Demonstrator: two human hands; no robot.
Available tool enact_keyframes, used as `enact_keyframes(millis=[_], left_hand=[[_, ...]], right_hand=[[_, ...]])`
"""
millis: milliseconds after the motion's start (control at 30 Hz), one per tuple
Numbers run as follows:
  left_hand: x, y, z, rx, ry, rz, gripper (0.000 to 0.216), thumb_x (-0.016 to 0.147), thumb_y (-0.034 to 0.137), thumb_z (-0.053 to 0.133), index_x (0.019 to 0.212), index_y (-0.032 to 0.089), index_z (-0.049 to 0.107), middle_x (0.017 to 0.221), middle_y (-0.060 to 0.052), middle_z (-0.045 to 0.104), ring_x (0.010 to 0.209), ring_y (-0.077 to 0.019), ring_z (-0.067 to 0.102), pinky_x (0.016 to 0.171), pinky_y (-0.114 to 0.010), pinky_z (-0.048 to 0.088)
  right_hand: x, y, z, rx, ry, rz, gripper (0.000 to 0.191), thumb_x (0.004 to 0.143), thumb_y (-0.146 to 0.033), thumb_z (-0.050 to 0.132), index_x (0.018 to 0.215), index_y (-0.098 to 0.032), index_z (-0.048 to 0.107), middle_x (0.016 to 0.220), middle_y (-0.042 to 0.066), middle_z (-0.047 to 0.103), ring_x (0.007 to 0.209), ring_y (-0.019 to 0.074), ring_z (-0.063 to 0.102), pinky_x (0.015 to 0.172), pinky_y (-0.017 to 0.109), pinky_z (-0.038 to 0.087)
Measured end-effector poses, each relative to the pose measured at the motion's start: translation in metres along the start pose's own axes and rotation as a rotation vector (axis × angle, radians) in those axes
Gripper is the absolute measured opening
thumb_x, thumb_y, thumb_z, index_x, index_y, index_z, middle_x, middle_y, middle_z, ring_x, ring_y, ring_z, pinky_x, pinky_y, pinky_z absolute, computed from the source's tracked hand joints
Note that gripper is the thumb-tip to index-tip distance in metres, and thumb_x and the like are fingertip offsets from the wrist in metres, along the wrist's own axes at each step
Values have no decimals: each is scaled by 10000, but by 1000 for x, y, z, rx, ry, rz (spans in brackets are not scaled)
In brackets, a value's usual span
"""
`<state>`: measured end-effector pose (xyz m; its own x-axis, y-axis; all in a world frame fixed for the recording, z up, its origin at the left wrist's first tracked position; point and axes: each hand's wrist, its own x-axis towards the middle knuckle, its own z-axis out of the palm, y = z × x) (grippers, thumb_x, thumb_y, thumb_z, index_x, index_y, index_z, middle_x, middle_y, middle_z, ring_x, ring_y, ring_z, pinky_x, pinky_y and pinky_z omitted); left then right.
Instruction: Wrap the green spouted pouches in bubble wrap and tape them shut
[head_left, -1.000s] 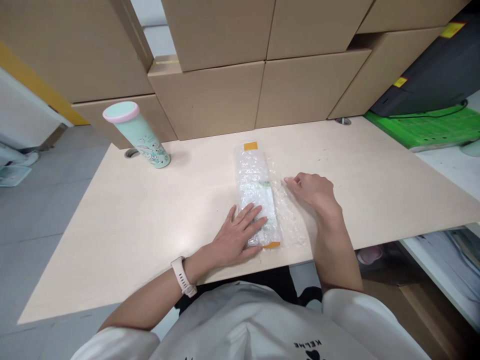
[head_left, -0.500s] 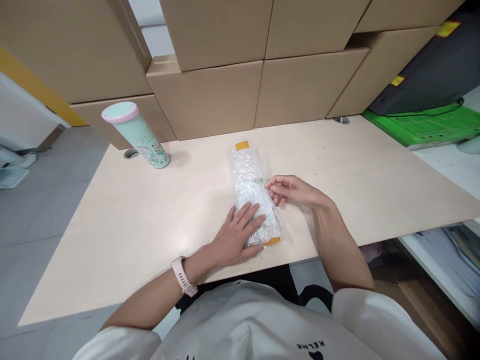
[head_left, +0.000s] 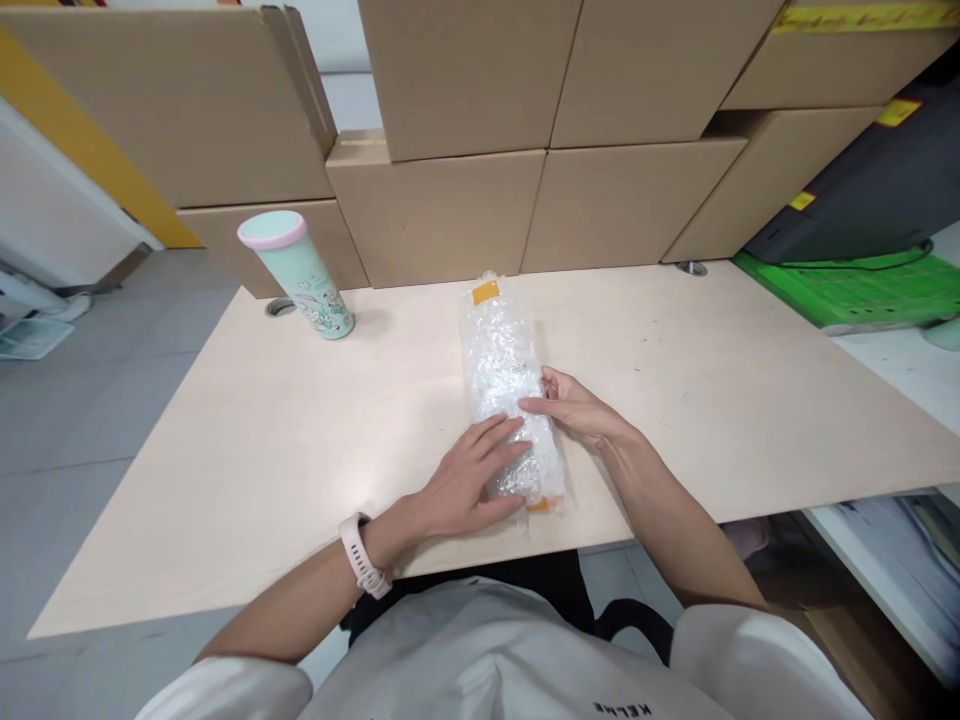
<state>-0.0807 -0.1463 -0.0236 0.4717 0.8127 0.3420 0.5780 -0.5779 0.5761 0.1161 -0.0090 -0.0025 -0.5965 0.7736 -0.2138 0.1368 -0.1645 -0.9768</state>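
Observation:
A long parcel wrapped in clear bubble wrap (head_left: 501, 360), with orange tape at both ends, lies lengthwise on the pale wooden desk (head_left: 262, 440). My left hand (head_left: 469, 478), a white watch on its wrist, lies flat on the parcel's near half with fingers spread. My right hand (head_left: 574, 408) rests against the parcel's right side, fingers stretched onto the wrap beside the left hand's fingertips.
A mint-green tumbler with a pink rim (head_left: 298, 272) stands at the desk's back left. Stacked cardboard boxes (head_left: 450, 210) line the far edge. A green mat (head_left: 855, 290) and a dark device (head_left: 877, 190) sit at the right. Grey floor lies to the left.
My right hand folded the loose flap of wrap over the parcel from the right, then came to rest against the parcel's side. My left hand stayed pressed on the near end.

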Motion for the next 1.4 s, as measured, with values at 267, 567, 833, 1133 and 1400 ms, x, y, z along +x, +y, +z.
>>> enact_keyframes(millis=[267, 567, 833, 1133, 1400], left_hand=[[-1, -26, -47, 426, 298, -99, 982, 822, 30, 524, 1611, 331, 22, 1701, -26, -134, 1550, -390, -130, 1209, -699, -30], [2, -18, -45, 89, 282, -45, 647, 881, 378, 669, 1479, 301, 433, 1509, -112, 518, 1393, -341, 490, 1227, -620, 172], [-2, 4, -37, -1153, 94, -368, 824, 750, 585, 780, 1449, 261, 488, 1507, -125, 498, 1364, -369, 492, 1087, -522, 450], [15, 1, -20, -1149, 411, -637, 573, 842, 409, 764, 1326, 191, 548, 1309, -143, 640, 1168, -306, 630, 964, -432, 521], [11, -17, -23, -535, 452, -641, 560, 971, 467, 556, 1464, 231, 436, 1385, -142, 583, 1277, -317, 556, 1066, -510, 460]], right_hand=[[-19, -19, 7, 229, -335, 60, 603, 653, -336, 882, 1180, -192, 628, 1061, 63, 728, 902, 200, 707, 792, 317, 577], [-21, -13, 11, 284, -580, -88, 473, 707, -221, 873, 1137, -190, 678, 950, 1, 725, 833, 131, 689, 744, 233, 554], [-28, -19, 27, 329, -131, -182, 397, 714, -381, 868, 1012, -222, 659, 782, -11, 692, 625, 133, 642, 541, 232, 516], [-16, -1, 48, -155, 297, -301, 334, 802, -518, 752, 920, -235, 620, 801, 2, 695, 664, 151, 615, 607, 290, 502], [-12, 0, 40, -867, 453, -658, 458, 977, -564, 486, 1266, -227, 598, 1343, 131, 603, 1277, 286, 536, 1031, 467, 479]])
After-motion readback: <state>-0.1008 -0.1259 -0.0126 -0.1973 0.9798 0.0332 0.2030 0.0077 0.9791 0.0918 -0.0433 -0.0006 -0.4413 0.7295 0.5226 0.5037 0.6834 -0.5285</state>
